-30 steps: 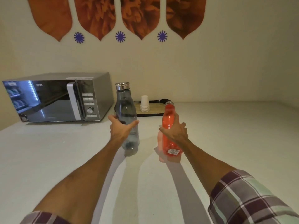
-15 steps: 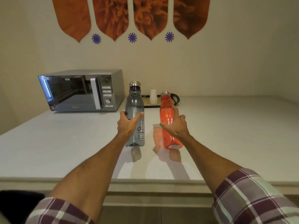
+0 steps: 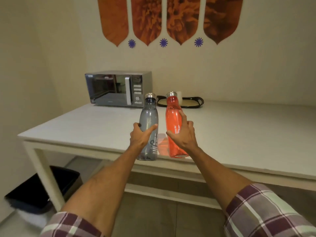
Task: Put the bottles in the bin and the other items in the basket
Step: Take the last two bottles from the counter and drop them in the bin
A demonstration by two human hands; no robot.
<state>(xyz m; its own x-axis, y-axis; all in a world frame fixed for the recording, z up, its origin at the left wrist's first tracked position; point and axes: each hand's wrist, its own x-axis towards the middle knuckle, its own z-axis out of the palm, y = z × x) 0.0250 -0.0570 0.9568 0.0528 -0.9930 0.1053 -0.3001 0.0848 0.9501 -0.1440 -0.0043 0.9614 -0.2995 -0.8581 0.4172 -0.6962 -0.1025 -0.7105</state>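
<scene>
Standing close to the front edge of the counter [image 3: 239,134], two bottles are held, one in each of the hands. The grey bottle [image 3: 149,117] is gripped around its middle by the left hand [image 3: 139,136]. The red bottle [image 3: 172,115] is gripped by the right hand [image 3: 184,135], with the thumb on one side and the fingers curled round the other. The two bottles are just beside each other, not touching, and their long axes are kept nearly upright, metal caps on top. It cannot be told whether their bases rest on the counter or are lifted a little above it. The dark bin [image 3: 42,190] is seen on the floor, beside the leg [image 3: 46,177] at the front left corner of the counter. The bin therefore lies down and to the left of both hands, and the left hand with the grey bottle is judged to be the nearer one. No basket is seen. At the back edge a microwave [image 3: 118,88] and a black tray [image 3: 193,102] with a white cup [image 3: 179,94] are placed.
</scene>
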